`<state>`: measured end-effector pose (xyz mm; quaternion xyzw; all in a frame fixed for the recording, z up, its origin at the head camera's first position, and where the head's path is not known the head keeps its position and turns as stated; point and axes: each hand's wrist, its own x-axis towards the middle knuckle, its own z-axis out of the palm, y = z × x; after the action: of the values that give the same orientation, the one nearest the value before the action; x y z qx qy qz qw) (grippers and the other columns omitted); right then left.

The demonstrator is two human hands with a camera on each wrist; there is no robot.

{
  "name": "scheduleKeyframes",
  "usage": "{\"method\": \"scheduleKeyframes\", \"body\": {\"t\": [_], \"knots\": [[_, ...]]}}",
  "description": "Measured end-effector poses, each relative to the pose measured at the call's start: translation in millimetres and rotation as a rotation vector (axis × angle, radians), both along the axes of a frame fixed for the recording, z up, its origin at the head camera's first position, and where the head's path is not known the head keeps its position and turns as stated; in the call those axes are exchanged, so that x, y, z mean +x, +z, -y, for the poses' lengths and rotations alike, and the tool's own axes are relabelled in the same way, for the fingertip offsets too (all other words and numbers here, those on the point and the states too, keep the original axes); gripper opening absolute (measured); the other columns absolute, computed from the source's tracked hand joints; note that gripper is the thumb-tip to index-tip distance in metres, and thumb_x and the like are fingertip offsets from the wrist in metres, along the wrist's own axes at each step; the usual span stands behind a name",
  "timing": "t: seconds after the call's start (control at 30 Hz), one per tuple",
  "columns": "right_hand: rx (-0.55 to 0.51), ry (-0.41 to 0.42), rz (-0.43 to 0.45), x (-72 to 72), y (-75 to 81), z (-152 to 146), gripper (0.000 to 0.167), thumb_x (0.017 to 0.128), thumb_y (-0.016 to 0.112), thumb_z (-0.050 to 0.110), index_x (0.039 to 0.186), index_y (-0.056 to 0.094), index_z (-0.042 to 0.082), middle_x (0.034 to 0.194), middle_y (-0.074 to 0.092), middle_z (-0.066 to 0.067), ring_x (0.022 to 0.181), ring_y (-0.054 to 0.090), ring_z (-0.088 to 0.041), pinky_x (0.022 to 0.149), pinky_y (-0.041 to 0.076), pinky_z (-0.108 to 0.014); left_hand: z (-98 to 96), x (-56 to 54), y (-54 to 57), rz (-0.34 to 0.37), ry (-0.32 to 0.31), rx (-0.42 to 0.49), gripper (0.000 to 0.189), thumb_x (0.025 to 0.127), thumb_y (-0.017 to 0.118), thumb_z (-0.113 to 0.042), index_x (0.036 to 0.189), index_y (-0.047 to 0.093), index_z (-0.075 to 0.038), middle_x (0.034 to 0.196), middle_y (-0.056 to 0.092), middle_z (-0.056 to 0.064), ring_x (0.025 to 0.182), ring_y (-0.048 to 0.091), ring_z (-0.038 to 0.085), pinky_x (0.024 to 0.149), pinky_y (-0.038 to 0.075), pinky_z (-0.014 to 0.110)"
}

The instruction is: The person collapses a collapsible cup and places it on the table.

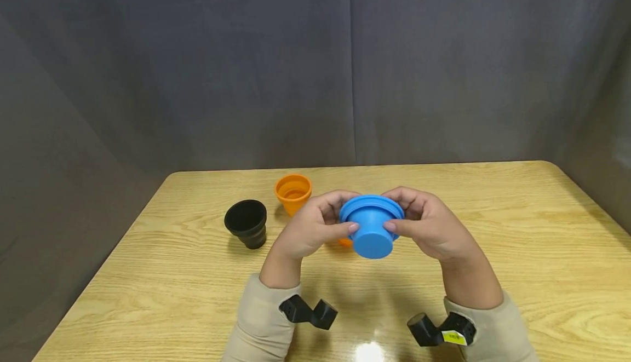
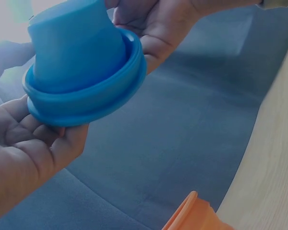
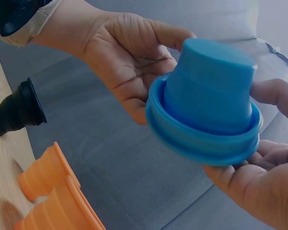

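Both hands hold a blue collapsible silicone cup [image 1: 373, 239] above the table, its flat base turned toward me. Its rim section is folded back as a wide collar around the narrower base, which the right wrist view of the cup [image 3: 209, 91] shows well. On one side my left hand [image 1: 309, 231] grips it, thumb on the base wall and fingers behind the rim. My right hand [image 1: 436, 228] grips the opposite side in the same way. The cup's mouth faces away and is hidden in the head view.
A black collapsible cup [image 1: 252, 235] stands upright on the wooden table [image 1: 162, 274] to the left. Behind my left hand is an orange cup [image 1: 294, 204]; a second orange cup [image 1: 345, 242] is mostly hidden by the blue one. Grey cloth [image 1: 266, 77] hangs behind the table.
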<state>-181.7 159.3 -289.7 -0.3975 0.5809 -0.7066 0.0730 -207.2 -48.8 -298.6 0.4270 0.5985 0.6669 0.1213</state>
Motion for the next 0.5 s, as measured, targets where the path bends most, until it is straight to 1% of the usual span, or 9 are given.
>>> {"method": "scheduleKeyframes", "body": {"t": [0.1, 0.27, 0.33, 0.4, 0.5], "knots": [[-0.007, -0.014, -0.001, 0.4, 0.3, 2.9, 0.022, 0.082, 0.054, -0.003, 0.103, 0.055, 0.004, 0.094, 0.058, -0.007, 0.081, 0.056, -0.016, 0.071, 0.048, -0.029, -1.4, 0.9, 0.4, -0.014, 0.013, 0.022, 0.073, 0.073, 0.065, -0.040, 0.111, 0.041, 0.018, 0.103, 0.052, 0.022, 0.087, 0.054, 0.018, 0.080, 0.045, 0.038], [-0.014, -0.047, 0.020, 1.7, -0.3, 7.2, 0.017, 0.082, 0.055, -0.002, 0.098, 0.054, 0.002, 0.090, 0.057, -0.007, 0.077, 0.055, -0.014, 0.069, 0.048, -0.027, -2.5, 2.4, 0.2, 0.009, 0.021, 0.048, 0.074, 0.072, 0.066, -0.039, 0.109, 0.041, 0.020, 0.099, 0.054, 0.015, 0.085, 0.055, 0.016, 0.079, 0.045, 0.034], [-0.006, -0.068, 0.033, 2.4, -0.8, 8.1, 0.016, 0.081, 0.055, -0.003, 0.097, 0.053, 0.001, 0.089, 0.056, -0.007, 0.076, 0.054, -0.014, 0.069, 0.048, -0.027, -2.6, 3.2, -0.2, 0.019, 0.018, 0.059, 0.067, 0.075, 0.066, -0.032, 0.109, 0.041, 0.020, 0.099, 0.054, 0.014, 0.084, 0.055, 0.016, 0.078, 0.046, 0.033], [0.004, -0.093, 0.047, 2.8, -1.5, 9.1, 0.016, 0.081, 0.052, -0.007, 0.095, 0.052, 0.001, 0.085, 0.056, -0.005, 0.074, 0.053, -0.013, 0.067, 0.048, -0.026, -3.2, 3.7, -0.6, 0.022, 0.025, 0.063, 0.054, 0.079, 0.063, -0.018, 0.109, 0.041, 0.021, 0.097, 0.054, 0.012, 0.082, 0.054, 0.015, 0.077, 0.046, 0.032], [0.011, -0.132, 0.055, 2.9, -2.7, 10.6, 0.019, 0.079, 0.047, -0.011, 0.092, 0.052, 0.001, 0.082, 0.055, -0.003, 0.071, 0.050, -0.013, 0.065, 0.047, -0.025, -4.4, 2.8, -1.9, 0.030, 0.039, 0.065, 0.037, 0.079, 0.054, 0.000, 0.108, 0.042, 0.020, 0.092, 0.054, 0.008, 0.078, 0.053, 0.015, 0.074, 0.047, 0.029]]}}
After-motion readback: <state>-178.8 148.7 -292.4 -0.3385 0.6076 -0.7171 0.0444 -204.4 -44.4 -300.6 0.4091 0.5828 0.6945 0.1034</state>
